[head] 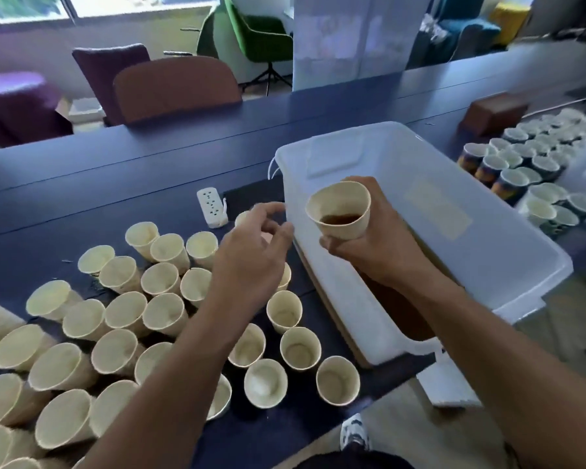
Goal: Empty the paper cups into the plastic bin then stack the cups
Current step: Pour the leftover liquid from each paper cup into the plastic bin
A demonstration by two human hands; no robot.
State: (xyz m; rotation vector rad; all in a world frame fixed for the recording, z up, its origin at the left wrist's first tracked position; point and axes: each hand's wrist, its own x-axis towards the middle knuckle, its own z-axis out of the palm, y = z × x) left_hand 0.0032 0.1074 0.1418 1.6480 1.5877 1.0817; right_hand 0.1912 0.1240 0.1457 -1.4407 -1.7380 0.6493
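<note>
One cup [340, 211] sits in my right hand [369, 242], fingers curled round its lower wall, brown liquid pooled low inside as it tips over the near-left side of the plastic bin [471, 231]. To pour well, I should carry it further over the bin's middle, away from the rim, then roll my wrist slowly so the stream lands on the brown pool already inside the bin. Squeezing would buckle the paper, I judge, so I keep the grip light. My left hand [251, 252] hovers left of the bin, fingers loosely spread, holding nothing, above the crowd of standing cups [122, 313] on the surface [149, 157].
</note>
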